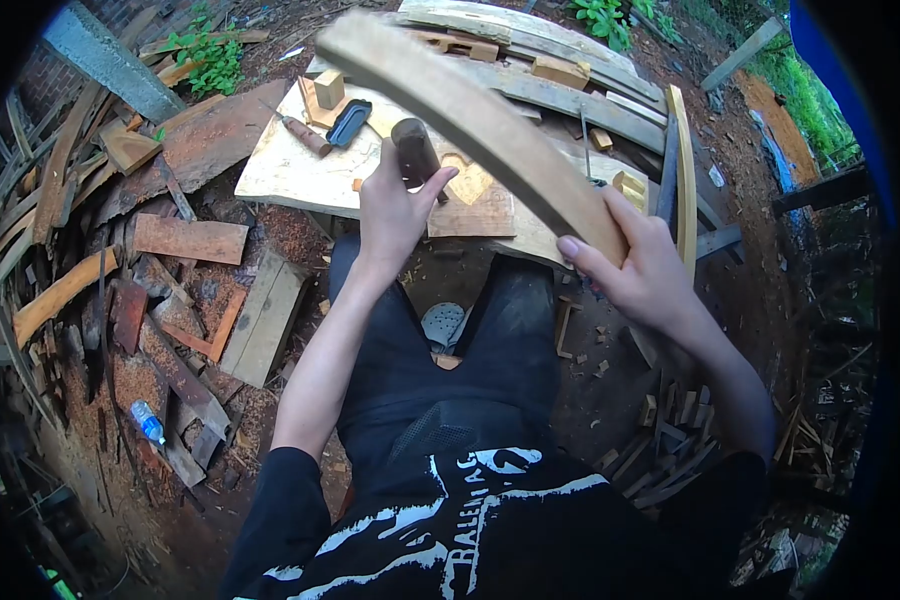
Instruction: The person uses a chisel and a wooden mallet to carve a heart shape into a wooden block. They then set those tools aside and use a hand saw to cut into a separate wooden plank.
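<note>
My left hand (398, 205) is wrapped round the dark handle of a tool (415, 150), upright over the bench; its lower end is hidden. A long, curved wooden piece (480, 120) is gripped near its lower end by my right hand (635, 255) and slants up to the left above the bench. Under the tool lies a reddish board (480, 220) with a pale heart-shaped recess (467, 182). Left of my left hand are a black tray-like object (349, 122), a small wood block (329, 89) and a wooden-handled tool (305, 135).
The pale wood workbench (270, 178) stands before my knees, with stacked planks (580, 100) behind it. Scrap boards (190, 239) and a plastic bottle (148, 423) lie on the ground at left. Offcuts (675, 440) are heaped at the lower right.
</note>
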### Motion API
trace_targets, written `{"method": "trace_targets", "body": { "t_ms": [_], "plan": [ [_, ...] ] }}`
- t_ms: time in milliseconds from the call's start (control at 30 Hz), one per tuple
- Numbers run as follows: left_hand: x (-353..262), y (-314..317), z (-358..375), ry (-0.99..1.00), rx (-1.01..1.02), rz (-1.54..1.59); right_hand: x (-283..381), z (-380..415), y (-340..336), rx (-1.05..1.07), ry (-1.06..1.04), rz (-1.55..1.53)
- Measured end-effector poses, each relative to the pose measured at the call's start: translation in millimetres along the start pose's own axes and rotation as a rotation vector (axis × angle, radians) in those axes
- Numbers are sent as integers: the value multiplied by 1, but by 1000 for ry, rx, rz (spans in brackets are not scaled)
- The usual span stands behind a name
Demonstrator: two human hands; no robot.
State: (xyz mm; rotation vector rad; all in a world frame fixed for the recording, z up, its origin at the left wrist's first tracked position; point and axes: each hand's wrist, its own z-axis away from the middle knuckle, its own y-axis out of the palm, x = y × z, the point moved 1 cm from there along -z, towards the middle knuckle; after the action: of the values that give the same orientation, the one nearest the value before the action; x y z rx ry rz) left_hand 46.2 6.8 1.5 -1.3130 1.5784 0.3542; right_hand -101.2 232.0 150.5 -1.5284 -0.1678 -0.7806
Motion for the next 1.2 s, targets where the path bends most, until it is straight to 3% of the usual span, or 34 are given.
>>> {"method": "trace_targets", "body": {
  "t_ms": [100, 167, 300, 367, 500, 600, 733, 800, 933, 967, 1067, 1100, 1200],
  "plan": [
    [-2, 2, 0, 18, 0, 24, 3, 4, 6, -58, 39, -108],
    [5, 4, 0, 48, 27, 0, -4, 5, 11, -46, -60, 70],
    [2, 5, 0, 68, 29, 12, 0, 9, 2, -17, -43, 67],
    [2, 5, -1, 42, 19, 15, -2, 14, 8, -125, -30, -97],
    [-3, 3, -2, 66, 38, -51, -7, 16, 15, -130, 3, -154],
    [-8, 3, -3, 121, 78, -13, -7, 18, 6, -18, 60, 24],
    [-16, 8, -1, 51, 163, -122, -26, 39, 34, -313, 25, -409],
    [-19, 20, -1, 216, 166, -140, -40, 48, 55, -420, -2, -478],
    [-36, 36, -3, 337, 283, -170, -62, 63, 99, -444, 166, -466],
    [-37, 38, -5, 321, 338, -177, -66, 68, 109, -476, 190, -467],
    [-29, 34, -16, 228, 250, -112, -82, 89, 130, -517, 272, -538],
    [-26, 28, -22, 65, 266, -63, -89, 96, 135, -531, 338, -612],
    [-3, 10, -36, 3, 60, -1, -103, 112, 149, -610, 384, -645]
  ]
}}
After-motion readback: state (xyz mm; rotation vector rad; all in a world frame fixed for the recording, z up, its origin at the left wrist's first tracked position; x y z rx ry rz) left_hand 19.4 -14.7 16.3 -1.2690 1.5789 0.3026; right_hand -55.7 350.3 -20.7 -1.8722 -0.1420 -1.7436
